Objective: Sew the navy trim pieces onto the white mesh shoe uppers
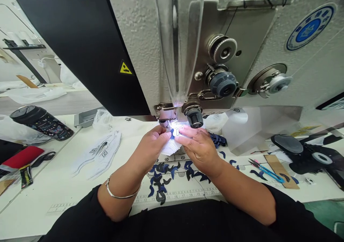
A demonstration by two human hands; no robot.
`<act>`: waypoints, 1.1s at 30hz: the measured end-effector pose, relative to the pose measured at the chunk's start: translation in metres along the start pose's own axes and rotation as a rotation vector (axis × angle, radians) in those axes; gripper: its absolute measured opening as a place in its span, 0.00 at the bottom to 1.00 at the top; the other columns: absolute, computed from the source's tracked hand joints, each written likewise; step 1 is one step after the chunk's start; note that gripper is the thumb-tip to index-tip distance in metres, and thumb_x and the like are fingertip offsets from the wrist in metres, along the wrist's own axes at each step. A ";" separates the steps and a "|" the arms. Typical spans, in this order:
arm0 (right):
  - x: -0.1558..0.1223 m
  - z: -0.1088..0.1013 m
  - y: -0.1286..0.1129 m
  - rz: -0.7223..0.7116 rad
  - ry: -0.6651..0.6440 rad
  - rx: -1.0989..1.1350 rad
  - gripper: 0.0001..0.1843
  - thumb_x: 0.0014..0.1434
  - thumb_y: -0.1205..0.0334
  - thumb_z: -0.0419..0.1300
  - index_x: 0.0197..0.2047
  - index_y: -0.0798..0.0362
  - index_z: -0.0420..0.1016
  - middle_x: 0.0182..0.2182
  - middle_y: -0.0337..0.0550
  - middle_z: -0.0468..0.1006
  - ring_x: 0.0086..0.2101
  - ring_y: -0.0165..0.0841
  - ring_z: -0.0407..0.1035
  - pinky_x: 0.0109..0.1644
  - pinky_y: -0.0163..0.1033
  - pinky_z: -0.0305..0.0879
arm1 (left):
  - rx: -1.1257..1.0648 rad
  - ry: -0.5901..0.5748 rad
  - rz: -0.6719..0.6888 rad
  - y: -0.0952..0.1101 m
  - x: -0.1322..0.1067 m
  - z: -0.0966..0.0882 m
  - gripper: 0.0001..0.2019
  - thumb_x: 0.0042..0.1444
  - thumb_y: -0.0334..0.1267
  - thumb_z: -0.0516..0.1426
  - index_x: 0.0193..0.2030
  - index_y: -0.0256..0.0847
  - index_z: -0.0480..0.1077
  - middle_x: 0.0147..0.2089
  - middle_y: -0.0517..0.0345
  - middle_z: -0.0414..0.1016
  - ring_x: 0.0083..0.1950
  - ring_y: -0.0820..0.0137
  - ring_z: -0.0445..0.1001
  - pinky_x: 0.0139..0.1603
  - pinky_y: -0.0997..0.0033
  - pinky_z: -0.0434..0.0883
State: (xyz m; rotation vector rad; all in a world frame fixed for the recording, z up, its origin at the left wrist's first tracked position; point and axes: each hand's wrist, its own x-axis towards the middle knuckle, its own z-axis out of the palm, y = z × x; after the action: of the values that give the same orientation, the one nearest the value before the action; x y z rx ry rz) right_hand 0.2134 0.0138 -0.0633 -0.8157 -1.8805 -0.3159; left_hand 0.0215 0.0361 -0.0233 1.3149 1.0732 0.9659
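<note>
Being pinched by left hand [150,147] and right hand [199,145], fingertips [180,131] pressed together, white mesh [170,147] held just under the presser foot [168,123]

mesh cloth [170,147], rough painted metal housing [137,37]
</note>
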 end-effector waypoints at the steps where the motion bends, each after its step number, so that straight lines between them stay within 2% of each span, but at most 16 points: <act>1: 0.000 0.000 0.000 0.003 0.000 0.006 0.15 0.65 0.71 0.59 0.51 0.45 0.77 0.52 0.43 0.80 0.55 0.36 0.73 0.55 0.46 0.68 | 0.006 0.001 0.001 -0.001 0.000 0.000 0.12 0.55 0.48 0.62 0.39 0.43 0.73 0.34 0.58 0.73 0.33 0.69 0.69 0.33 0.70 0.64; 11: 0.002 -0.001 0.000 0.005 0.000 0.032 0.13 0.67 0.70 0.58 0.49 0.45 0.78 0.50 0.44 0.81 0.54 0.37 0.74 0.54 0.46 0.69 | -0.002 0.004 -0.007 0.007 0.000 0.002 0.10 0.53 0.45 0.62 0.38 0.42 0.73 0.34 0.59 0.74 0.34 0.68 0.71 0.34 0.71 0.65; 18: 0.003 -0.001 0.002 0.004 -0.010 0.036 0.13 0.67 0.70 0.57 0.49 0.45 0.77 0.50 0.43 0.81 0.54 0.36 0.74 0.54 0.45 0.68 | 0.089 0.081 -0.009 0.002 0.006 0.001 0.12 0.49 0.46 0.64 0.37 0.41 0.74 0.31 0.59 0.73 0.30 0.69 0.69 0.31 0.71 0.63; 23: 0.004 -0.002 0.004 0.019 -0.031 0.059 0.12 0.67 0.70 0.57 0.49 0.46 0.78 0.51 0.44 0.81 0.55 0.36 0.74 0.55 0.45 0.67 | -0.048 0.057 -0.088 0.009 0.004 0.005 0.10 0.47 0.42 0.66 0.33 0.40 0.73 0.29 0.60 0.72 0.30 0.70 0.70 0.31 0.71 0.65; 26: 0.005 -0.003 0.005 0.031 -0.037 0.071 0.11 0.68 0.69 0.57 0.47 0.46 0.79 0.50 0.43 0.81 0.54 0.35 0.74 0.55 0.44 0.68 | -0.165 0.017 -0.129 0.016 0.003 0.008 0.11 0.45 0.40 0.67 0.35 0.39 0.74 0.31 0.59 0.74 0.31 0.70 0.72 0.32 0.71 0.67; 33: 0.009 -0.005 0.011 0.054 -0.103 0.131 0.12 0.69 0.67 0.56 0.46 0.45 0.79 0.51 0.40 0.81 0.56 0.34 0.72 0.60 0.46 0.65 | -0.171 0.014 -0.160 0.016 0.005 0.004 0.09 0.44 0.37 0.66 0.33 0.37 0.76 0.29 0.57 0.76 0.27 0.71 0.73 0.28 0.73 0.68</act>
State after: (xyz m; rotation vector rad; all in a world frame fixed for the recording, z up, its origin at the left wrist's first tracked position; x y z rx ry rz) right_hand 0.2217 0.0226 -0.0543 -0.8049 -1.9484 -0.1171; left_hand 0.0276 0.0407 -0.0073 1.0681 1.0657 0.9261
